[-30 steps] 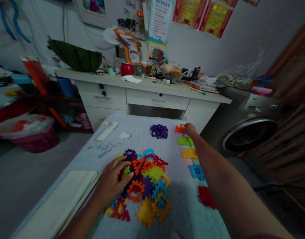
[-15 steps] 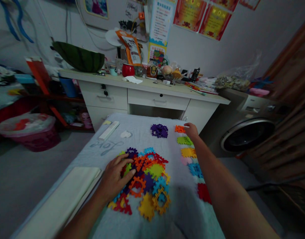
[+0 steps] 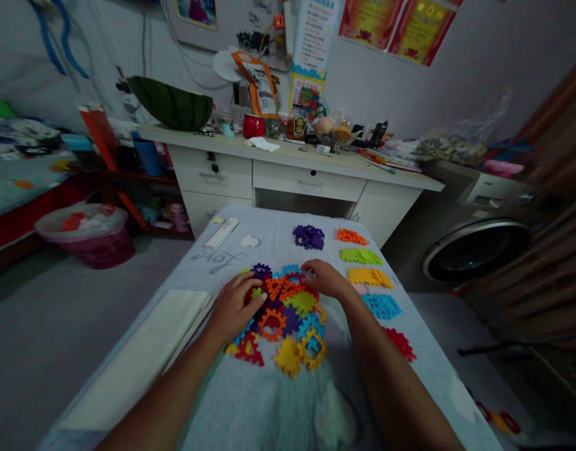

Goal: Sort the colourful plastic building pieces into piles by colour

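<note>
A mixed pile of flat, toothed plastic puzzle tiles (image 3: pixel 290 322) in several colours lies mid-table. My left hand (image 3: pixel 238 304) rests at the pile's left side, fingers spread over the tiles. At the upper right edge of the pile is my right hand (image 3: pixel 325 279), its fingers apart and touching red and orange tiles; no tile shows lifted in it. Same-coloured groups lie apart: purple tiles (image 3: pixel 309 237) at the back, then orange tiles (image 3: pixel 351 236), green tiles (image 3: pixel 360 256), yellow tiles (image 3: pixel 370 277), blue tiles (image 3: pixel 382 305) and red tiles (image 3: pixel 400 344) down the right side, the red partly behind my right forearm.
The cloth-covered table (image 3: pixel 269 401) carries a folded white cloth (image 3: pixel 141 357) at the left and a white bar-shaped object (image 3: pixel 222 233) at the back left. Beyond stands a cluttered white desk (image 3: pixel 212 175). A washing machine (image 3: pixel 476 232) is at right, a pink basket (image 3: pixel 93 241) at left.
My right hand has left the orange group at the back right and come back to the mixed pile. My left hand stays on the pile. The view has shifted slightly.
</note>
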### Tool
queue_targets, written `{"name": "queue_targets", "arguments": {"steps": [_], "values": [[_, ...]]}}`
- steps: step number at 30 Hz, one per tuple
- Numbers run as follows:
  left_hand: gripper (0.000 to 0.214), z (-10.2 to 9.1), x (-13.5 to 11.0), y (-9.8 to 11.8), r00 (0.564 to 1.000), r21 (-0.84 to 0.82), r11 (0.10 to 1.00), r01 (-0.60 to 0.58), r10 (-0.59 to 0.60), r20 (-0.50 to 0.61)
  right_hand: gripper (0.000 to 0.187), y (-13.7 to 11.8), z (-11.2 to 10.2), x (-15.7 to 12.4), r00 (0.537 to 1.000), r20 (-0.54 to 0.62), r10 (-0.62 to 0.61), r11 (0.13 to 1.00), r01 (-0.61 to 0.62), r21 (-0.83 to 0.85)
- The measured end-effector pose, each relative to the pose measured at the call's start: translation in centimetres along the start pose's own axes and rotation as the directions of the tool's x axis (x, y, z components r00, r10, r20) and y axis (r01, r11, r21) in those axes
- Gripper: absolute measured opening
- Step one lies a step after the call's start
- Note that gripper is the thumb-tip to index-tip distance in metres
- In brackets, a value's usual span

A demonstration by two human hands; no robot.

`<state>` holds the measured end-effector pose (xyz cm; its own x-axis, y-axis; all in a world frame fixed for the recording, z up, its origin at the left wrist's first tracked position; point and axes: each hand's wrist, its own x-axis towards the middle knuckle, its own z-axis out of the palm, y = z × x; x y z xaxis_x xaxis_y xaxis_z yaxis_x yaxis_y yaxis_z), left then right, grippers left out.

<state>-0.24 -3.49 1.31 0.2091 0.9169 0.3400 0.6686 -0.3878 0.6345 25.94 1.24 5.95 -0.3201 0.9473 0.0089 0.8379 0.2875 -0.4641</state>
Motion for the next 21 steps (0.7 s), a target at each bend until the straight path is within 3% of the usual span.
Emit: {"name": "queue_targets", "arguments": {"steps": [6,10,13,17,21], "values": [[0.033,0.2,0.1,0.1,0.999,0.023,1.0,0.019,-0.018,-0.045,0.026,-0.6,1.6,0.5,0.999,0.002,-0.039,0.993,0.039,-0.111],[0.031,0.2,0.1,0.3,0.998,0.035,0.999,0.019,-0.017,-0.056,0.032,-0.6,1.7,0.6,0.996,-0.084,-0.013,0.995,0.005,-0.098],[0.034,0.0,0.0,0.4,0.998,0.03,1.0,0.001,0.001,-0.056,0.031,-1.5,1.7,0.4,0.985,-0.147,-0.086,0.994,0.075,-0.076],[0.043,-0.2,0.0,0.5,0.996,-0.025,1.0,0.003,-0.005,-0.094,0.042,-3.5,2.3,-0.2,0.966,-0.069,-0.248,0.969,0.247,-0.026],[0.047,-0.1,0.0,0.1,0.993,-0.071,0.997,0.024,-0.033,-0.118,0.059,-4.5,3.5,-0.5,0.952,0.007,-0.305,0.952,0.305,-0.024]]}}
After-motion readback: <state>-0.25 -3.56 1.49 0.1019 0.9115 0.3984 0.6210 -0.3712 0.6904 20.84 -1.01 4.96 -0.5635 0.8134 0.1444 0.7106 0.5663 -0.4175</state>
